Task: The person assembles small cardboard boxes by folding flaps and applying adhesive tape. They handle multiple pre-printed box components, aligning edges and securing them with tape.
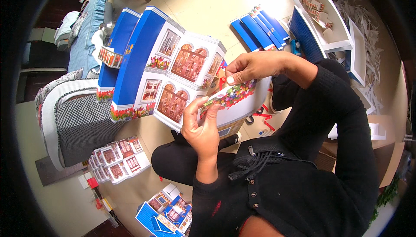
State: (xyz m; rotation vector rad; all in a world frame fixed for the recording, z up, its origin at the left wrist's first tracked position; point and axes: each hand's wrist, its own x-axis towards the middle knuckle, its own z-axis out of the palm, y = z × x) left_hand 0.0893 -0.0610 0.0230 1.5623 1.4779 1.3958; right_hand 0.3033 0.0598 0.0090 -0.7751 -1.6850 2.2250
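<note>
A folded cardboard strip printed with flowers [232, 94] is pinched at its near left end between the thumb and fingers of my left hand [203, 126]. My right hand [252, 69] holds its upper edge with thumb and forefinger, close to a piece of red tape [222, 81]. Just left of the strip stands a printed cardboard house model [182, 71] with arched windows, blue sides and tulips along its base. A small printed balcony [110, 57] juts from its blue part. Under the strip lies a pale surface [239, 112], partly hidden by my hands.
Blue folded cardboard pieces [258, 30] lie on the tiled floor. White and blue boxes [321, 22] stand at upper right, beside paper shreds [370, 51]. A mesh chair [87, 120] is at left, stacked printed panels [120, 160] below it. A blue-roofed model [165, 214] sits near the bottom.
</note>
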